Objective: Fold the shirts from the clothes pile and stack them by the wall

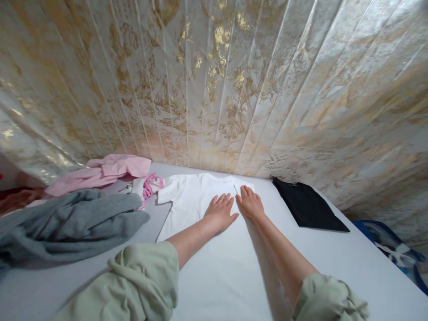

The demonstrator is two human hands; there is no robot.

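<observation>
A white T-shirt point(195, 191) lies spread on the white table, its neck toward the curtain and one short sleeve out to the left. My left hand point(220, 211) rests palm down on the upper middle of the shirt, fingers spread. Beside it, my right hand point(250, 203) lies flat near the shirt's right shoulder, fingers stretched out and covering part of that edge. The right sleeve is mostly hidden by this hand or not spread out; I cannot tell which. Neither hand grips the cloth.
A folded black garment point(309, 205) lies at the right. On the left are a grey garment point(73, 223), a pink garment point(107, 171) and a bright pink patterned cloth point(152, 185). A gold-patterned curtain point(207, 89) hangs behind the table. A blue bag point(391, 245) stands beyond the right edge.
</observation>
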